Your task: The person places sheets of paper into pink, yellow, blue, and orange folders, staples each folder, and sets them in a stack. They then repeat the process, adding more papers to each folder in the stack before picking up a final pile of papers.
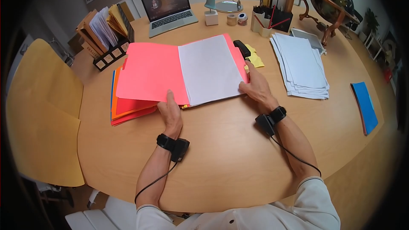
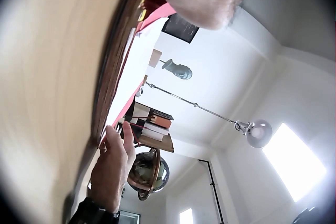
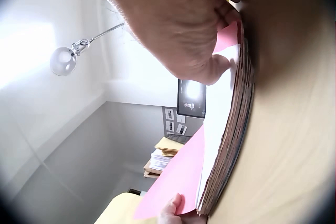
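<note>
A pink folder [image 1: 149, 71] lies spread open over a thick stack, with a sheet of white paper [image 1: 211, 70] on its right half. My left hand [image 1: 171, 114] grips the lower edge of the left cover, thumb on top and fingers underneath. At the right edge, my right hand [image 1: 259, 88] holds the folder, its thumb resting on the white paper. Red, orange and blue folder sheets [image 1: 132, 107] fan out beneath the left cover. In the right wrist view, the stack's layered dark edge [image 3: 231, 129] runs along the tabletop.
A black stapler [image 1: 242, 48] and yellow sticky notes [image 1: 255, 59] sit just beyond the right hand. To the right are a paper pile [image 1: 300, 68] and a blue booklet [image 1: 364, 108]. A laptop [image 1: 170, 10], bust [image 1: 209, 0], file holder [image 1: 111, 55] and globe [image 1: 332, 0] stand farther back.
</note>
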`<action>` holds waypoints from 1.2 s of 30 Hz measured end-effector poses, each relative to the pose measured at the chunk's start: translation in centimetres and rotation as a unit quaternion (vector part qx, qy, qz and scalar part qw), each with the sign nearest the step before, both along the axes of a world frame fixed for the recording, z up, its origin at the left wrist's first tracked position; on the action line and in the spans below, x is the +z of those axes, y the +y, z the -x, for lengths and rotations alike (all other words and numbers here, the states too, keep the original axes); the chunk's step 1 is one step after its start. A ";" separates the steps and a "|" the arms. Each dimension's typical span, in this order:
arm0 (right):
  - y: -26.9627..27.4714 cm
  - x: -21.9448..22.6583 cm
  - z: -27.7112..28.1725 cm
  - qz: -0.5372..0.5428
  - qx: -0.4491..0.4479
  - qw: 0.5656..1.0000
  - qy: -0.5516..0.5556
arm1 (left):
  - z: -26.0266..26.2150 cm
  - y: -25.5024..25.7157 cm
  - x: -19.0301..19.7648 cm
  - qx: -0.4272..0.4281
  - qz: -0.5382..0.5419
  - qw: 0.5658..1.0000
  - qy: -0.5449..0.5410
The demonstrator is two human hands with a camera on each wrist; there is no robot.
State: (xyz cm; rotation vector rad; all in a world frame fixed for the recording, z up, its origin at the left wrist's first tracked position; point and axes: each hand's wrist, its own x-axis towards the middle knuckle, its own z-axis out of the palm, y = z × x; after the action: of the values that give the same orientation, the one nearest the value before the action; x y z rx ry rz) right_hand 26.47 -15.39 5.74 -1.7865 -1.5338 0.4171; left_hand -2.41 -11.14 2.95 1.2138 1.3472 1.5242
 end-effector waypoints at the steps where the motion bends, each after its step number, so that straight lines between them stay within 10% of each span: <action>1: 0.2 -0.6 -0.3 0.000 0.000 1.000 0.000 | -0.1 -0.1 0.1 0.001 -0.001 1.000 0.000; 36: 0.0 -0.7 -0.7 -0.009 0.000 1.000 0.008 | -0.2 -0.5 0.1 -0.029 -0.025 0.999 0.030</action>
State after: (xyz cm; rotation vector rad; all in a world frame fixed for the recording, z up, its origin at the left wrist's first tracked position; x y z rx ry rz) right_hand 27.16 -15.41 5.05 -1.7661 -1.5211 0.4150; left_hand -2.17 -11.68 3.08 1.3275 1.3090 1.4997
